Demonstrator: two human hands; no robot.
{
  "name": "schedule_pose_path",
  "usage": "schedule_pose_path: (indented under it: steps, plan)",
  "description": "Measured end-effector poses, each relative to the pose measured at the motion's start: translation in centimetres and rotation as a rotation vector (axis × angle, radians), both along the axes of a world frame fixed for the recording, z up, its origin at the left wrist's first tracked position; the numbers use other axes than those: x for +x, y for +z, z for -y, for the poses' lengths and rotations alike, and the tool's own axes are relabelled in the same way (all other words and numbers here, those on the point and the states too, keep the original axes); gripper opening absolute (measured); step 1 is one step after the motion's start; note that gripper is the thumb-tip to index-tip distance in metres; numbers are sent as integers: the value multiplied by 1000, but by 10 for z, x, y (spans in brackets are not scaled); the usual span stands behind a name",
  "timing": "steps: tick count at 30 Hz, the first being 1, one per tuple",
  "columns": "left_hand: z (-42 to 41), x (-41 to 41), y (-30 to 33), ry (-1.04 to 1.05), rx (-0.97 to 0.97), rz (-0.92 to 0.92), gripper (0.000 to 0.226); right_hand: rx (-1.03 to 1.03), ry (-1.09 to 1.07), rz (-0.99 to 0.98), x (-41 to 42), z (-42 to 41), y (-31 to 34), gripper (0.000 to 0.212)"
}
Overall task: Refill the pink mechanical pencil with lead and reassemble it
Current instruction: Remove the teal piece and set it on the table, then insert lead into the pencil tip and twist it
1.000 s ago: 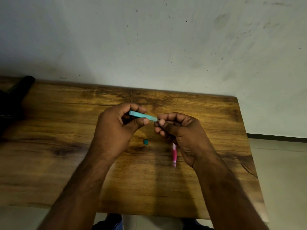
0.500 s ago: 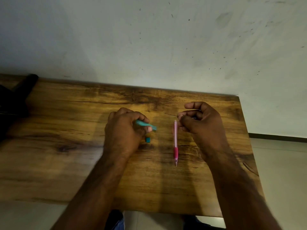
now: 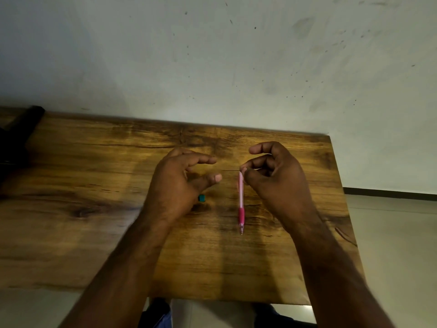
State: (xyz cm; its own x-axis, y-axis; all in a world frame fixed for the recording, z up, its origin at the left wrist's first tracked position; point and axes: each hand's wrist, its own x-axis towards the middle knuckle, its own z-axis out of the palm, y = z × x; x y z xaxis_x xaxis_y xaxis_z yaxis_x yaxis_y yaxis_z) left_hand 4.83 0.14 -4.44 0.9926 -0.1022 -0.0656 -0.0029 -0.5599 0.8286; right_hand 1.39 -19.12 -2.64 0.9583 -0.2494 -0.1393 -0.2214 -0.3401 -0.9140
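The pink mechanical pencil (image 3: 241,202) lies on the wooden table (image 3: 94,209), tip pointing toward me and its back end just under my right thumb. My right hand (image 3: 276,178) pinches a thin dark lead (image 3: 233,171) between thumb and forefinger; the lead sticks out to the left, level with the pencil's back end. My left hand (image 3: 179,178) hovers to the left of the pencil with fingers spread and nothing visible in it. A small teal cap (image 3: 201,198) lies on the table beside my left palm. The teal lead case is out of sight.
A dark object (image 3: 21,131) sits at the table's far left corner. A stained wall rises right behind the table. The table's right edge (image 3: 340,185) drops to a tiled floor, and the near edge lies just above my knees.
My left hand has opened and the teal lead case is no longer visible in it. My right hand with the lead has moved closer to the pencil's back end.
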Motion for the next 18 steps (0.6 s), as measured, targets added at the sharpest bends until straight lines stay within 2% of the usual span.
schedule_pose_path:
  steps: [4,9,11,15,18]
  plan:
    - [3,-2,5,-121,-66,16,28,-42,71,30,-2,-1,1,37]
    - [6,-3,8,-141,-59,46,11,-23,100,37,-3,-4,2,39]
    - [6,-3,9,-127,-75,53,8,44,76,33,-3,-4,4,37]
    - [8,-3,12,-32,-120,83,6,334,-51,6,-2,1,10,27]
    - [12,-5,13,-15,-149,114,6,389,-48,-60,-2,2,11,12]
